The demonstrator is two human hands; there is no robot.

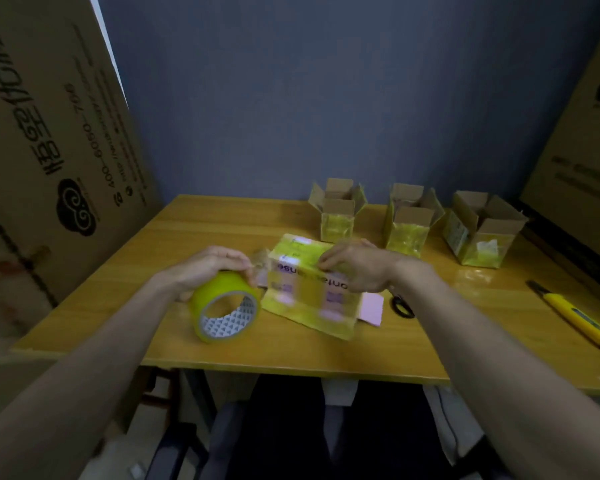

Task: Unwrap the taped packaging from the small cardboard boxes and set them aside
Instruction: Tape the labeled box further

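A yellow tape-covered package [309, 299] with pink and white labels lies in the middle of the wooden table [194, 233], blurred by motion. My right hand [354, 268] rests on its far right part, fingers curled and pinching at its top surface. My left hand [205, 268] grips the top of a yellow tape roll [226, 306] standing on edge just left of the package. A clear strip of tape [262, 263] stretches from the roll toward the package. Three small cardboard boxes [338, 211] [411, 218] [482, 228] stand open along the far right of the table, their sides covered in yellow tape.
Black scissors [402, 306] lie right of the package. A yellow utility knife [579, 317] lies near the right edge. Large cardboard cartons lean at the left [49, 133] and right [575, 150]. A blue wall rises behind the table.
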